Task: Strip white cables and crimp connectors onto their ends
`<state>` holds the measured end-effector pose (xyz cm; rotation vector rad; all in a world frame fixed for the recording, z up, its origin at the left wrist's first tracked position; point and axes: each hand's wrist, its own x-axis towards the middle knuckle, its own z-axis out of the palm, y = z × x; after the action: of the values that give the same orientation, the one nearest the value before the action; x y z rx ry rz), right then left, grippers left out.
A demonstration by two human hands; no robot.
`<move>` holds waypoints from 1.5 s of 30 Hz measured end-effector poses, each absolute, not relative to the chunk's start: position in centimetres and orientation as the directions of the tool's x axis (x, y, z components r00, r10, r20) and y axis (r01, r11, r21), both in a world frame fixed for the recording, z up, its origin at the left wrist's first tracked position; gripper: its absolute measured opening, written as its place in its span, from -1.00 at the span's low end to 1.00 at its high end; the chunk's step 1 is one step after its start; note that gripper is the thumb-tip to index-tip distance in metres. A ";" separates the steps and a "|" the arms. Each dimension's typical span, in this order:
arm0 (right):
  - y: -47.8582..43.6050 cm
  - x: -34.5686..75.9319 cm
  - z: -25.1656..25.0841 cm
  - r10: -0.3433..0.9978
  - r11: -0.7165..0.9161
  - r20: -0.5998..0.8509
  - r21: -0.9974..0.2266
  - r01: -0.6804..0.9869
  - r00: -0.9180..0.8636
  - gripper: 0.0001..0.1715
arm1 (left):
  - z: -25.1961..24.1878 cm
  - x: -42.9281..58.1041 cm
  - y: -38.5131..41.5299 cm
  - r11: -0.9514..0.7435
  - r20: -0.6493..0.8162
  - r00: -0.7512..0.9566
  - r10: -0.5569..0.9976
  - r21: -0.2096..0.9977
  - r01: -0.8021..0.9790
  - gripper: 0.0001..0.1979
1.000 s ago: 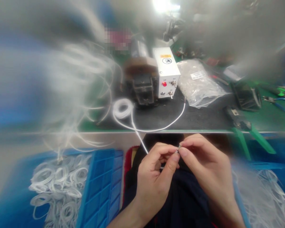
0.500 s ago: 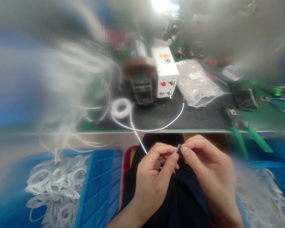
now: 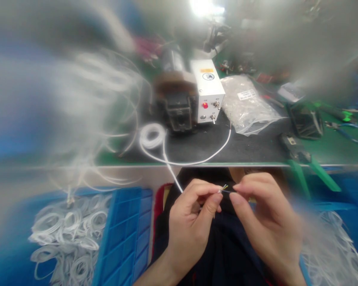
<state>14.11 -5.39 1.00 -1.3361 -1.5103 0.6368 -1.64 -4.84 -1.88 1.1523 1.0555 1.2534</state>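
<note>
My left hand (image 3: 192,216) is closed in a pinch around the stripped end of a white cable (image 3: 175,178). Thin coloured wires (image 3: 224,187) fan out past its fingertips, and one bluish wire points towards the right. Facing it, my right hand (image 3: 264,214) has its thumb and forefinger slightly apart, close to the tip of that bluish wire, with nothing visibly gripped. From my left hand the cable runs up over the bench edge to a white coil (image 3: 152,136). Its other stripped end (image 3: 230,124) lies on the black mat.
Behind the coil stands a dark machine (image 3: 180,105) beside a white control box (image 3: 210,93) with a red light. To the right are a clear plastic bag (image 3: 249,103) and green-handled pliers (image 3: 312,167). Blue crates (image 3: 122,234) with coiled cables flank my lap.
My right hand has drawn slightly right, away from the left, and its fingertips have parted. The bluish wire now sticks out sideways from the others. My left hand has barely shifted.
</note>
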 end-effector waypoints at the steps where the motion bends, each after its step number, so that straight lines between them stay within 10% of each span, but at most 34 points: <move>1: -5.4 14.1 1.1 0.937 0.274 0.340 -0.855 0.440 0.078 -0.75 | -1.9 -1.7 -4.9 -0.036 0.043 0.054 0.998 0.992 -0.122 -0.88; 15: -4.8 14.0 1.7 0.984 0.132 0.162 -0.943 0.306 0.076 -0.86 | -2.0 -1.8 -4.8 -0.068 0.076 0.087 0.993 0.994 -0.088 -0.88; 26: -3.2 14.7 0.1 0.967 -0.229 -0.200 -0.953 -0.196 -0.158 -0.82 | -2.2 -2.6 -3.8 -0.109 0.128 0.152 0.980 0.986 -0.126 -0.84; 35: -4.8 14.4 0.9 0.976 0.192 0.211 -0.953 0.236 0.058 -0.75 | -2.4 -2.4 -4.2 -0.024 0.043 0.124 0.991 0.988 -0.152 -0.90; 45: -4.8 14.3 0.6 0.949 0.303 0.314 -0.910 0.283 -0.009 -0.70 | -2.1 -2.7 -4.8 -0.033 0.051 0.166 0.985 0.993 -0.112 -0.89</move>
<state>14.30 -4.80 0.58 -1.1813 -1.5178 0.7944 -2.72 -4.81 -2.10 1.2342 0.9848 1.1634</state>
